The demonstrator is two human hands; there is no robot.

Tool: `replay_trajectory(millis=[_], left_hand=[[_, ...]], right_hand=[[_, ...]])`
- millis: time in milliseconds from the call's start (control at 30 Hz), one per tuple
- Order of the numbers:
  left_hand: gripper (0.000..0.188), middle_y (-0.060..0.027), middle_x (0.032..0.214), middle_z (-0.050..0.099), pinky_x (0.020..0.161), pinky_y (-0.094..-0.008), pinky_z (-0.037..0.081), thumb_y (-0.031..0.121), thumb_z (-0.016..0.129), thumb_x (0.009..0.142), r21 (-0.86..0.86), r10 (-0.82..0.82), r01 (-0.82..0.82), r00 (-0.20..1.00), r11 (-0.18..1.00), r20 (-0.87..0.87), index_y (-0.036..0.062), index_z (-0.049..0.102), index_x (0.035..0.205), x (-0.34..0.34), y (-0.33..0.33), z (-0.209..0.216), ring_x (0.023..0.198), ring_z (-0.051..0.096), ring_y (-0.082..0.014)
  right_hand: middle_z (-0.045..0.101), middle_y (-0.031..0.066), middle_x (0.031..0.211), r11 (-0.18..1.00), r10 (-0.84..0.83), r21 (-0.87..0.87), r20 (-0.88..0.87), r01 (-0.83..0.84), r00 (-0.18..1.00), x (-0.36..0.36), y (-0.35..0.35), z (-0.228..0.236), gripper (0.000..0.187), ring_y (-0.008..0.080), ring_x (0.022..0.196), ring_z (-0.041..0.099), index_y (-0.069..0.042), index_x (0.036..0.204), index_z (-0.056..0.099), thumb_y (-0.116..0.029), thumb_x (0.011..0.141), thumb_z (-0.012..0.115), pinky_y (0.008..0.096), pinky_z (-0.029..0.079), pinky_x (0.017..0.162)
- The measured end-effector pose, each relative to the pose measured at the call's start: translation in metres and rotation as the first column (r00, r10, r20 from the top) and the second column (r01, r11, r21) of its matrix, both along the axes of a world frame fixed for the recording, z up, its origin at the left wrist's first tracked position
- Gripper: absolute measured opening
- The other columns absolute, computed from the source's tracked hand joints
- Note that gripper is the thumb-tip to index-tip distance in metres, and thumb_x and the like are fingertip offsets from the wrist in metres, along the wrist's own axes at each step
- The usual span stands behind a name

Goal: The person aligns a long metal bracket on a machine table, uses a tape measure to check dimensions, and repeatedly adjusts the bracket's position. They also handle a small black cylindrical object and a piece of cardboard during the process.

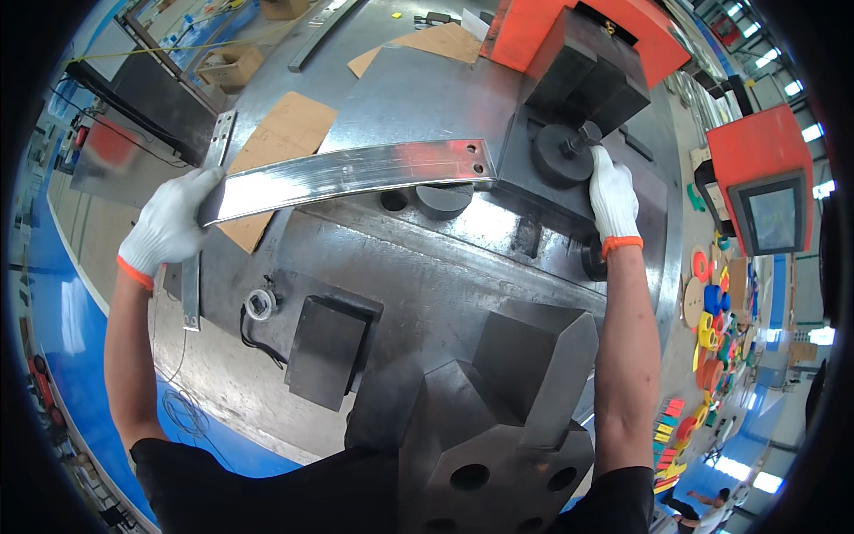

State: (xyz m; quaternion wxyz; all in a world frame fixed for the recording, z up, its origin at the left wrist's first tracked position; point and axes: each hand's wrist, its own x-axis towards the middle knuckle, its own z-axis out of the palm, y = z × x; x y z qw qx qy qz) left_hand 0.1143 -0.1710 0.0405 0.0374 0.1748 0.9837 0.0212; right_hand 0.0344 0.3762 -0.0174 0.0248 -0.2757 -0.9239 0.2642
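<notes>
My left hand, in a white knit glove with an orange cuff, is closed round the left end of a long flat shiny metal bar. The bar reaches rightward over the metal table, and its far end with two holes lies beside the dark machine block. My right hand, gloved the same way, is at the round black die. Its fingertips meet the short black pin on top of that die; the fingers are partly hidden. Below the bar's right part sits a dark half-round block.
Brown cardboard pieces lie on the metal table. Nearer me are a dark rectangular block, a ring-shaped metal part with a cable, and a large angular steel block. An orange-red control box with a screen stands right.
</notes>
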Motion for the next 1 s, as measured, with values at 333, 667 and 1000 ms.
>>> replay_trajectory(millis=[333,667,1000], left_hand=[[0.065,-0.022,0.11,0.065,0.087,-0.053,0.054,-0.003,0.068,0.072,0.056,0.014,-0.016,1.0,0.998,0.025,0.0096,0.056,0.135,-0.018,-0.016,-0.045,0.104,0.065,-0.0471],[0.071,-0.0269,0.113,0.065,0.09,-0.0537,0.053,-0.01,0.063,0.072,0.061,-0.089,0.091,0.996,0.994,-0.028,0.0058,0.055,0.141,-0.065,-0.025,-0.052,0.108,0.064,-0.0493],[0.073,-0.0253,0.118,0.065,0.088,-0.0544,0.054,-0.009,0.063,0.071,0.074,-0.138,0.145,0.987,0.987,-0.085,0.0042,0.054,0.143,-0.061,-0.031,-0.065,0.106,0.064,-0.0499]], right_hand=[[0.064,0.0339,0.14,0.998,0.057,0.022,0.096,-0.059,0.994,-0.011,0.008,0.005,0.087,0.0488,0.136,0.058,0.008,0.135,0.066,-0.068,0.101,0.04,0.0469,0.041,0.115],[0.064,0.0305,0.139,0.963,0.217,0.116,0.197,-0.243,0.956,-0.004,-0.003,0.024,0.052,0.0502,0.131,0.059,-0.017,0.139,0.062,-0.048,0.109,0.033,0.0533,0.046,0.111],[0.063,0.0278,0.143,0.972,0.225,0.038,0.126,-0.232,0.966,-0.003,0.004,0.021,0.063,0.0481,0.133,0.058,-0.013,0.136,0.068,-0.058,0.106,0.034,0.0492,0.043,0.114]])
